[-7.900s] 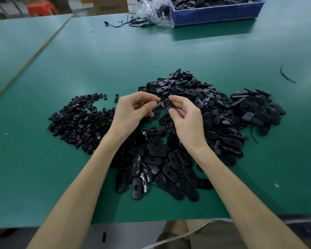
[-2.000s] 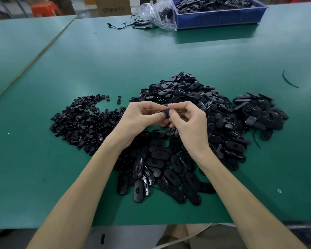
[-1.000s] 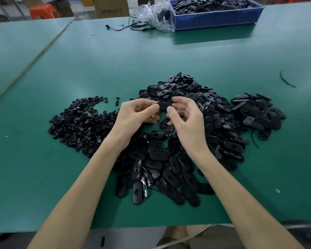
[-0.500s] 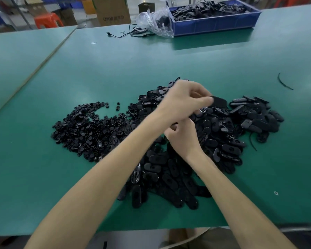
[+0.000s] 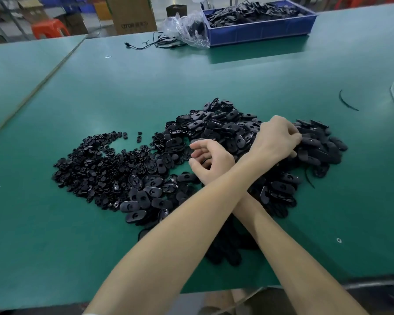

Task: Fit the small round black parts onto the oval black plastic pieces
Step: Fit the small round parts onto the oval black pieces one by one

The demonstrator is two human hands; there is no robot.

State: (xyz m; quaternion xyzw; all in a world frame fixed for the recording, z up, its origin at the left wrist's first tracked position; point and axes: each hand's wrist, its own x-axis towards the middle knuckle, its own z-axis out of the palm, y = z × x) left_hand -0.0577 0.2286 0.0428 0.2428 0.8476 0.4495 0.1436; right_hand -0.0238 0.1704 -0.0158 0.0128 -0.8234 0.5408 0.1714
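1. While the two forearms are crossing above the green tabletop (image 5: 191,76), the left hand (image 5: 275,139) is reaching over the right forearm to the right side.
2. The left hand is resting, back upward, on the right end of the oval black plastic pieces (image 5: 214,128). Its fingers are curling down into the heap, so I cannot tell if they are pinching a piece or only touching.
3. The right hand (image 5: 209,160) is hanging low over the middle of the same heap, just beside the left wrist. Its fingers are curling loosely and nothing is showing inside them.
4. The oval pieces are lying in a wide heap at the middle of the tabletop, going from under the forearms to the right.
5. The small round black parts (image 5: 89,164) are lying in their own pile on the left, and its right edge is touching the oval pieces.
6. At the far edge, a blue bin (image 5: 259,30) is holding more black pieces, and a clear plastic bag (image 5: 187,28) is leaning against its left end.
7. A thin black cable (image 5: 150,43) is lying just left of the bag.
8. A cardboard box (image 5: 132,17) and an orange stool (image 5: 48,28) are standing behind the tabletop.
9. A curved black strip (image 5: 347,102) is lying alone on the right, well apart from the heap.
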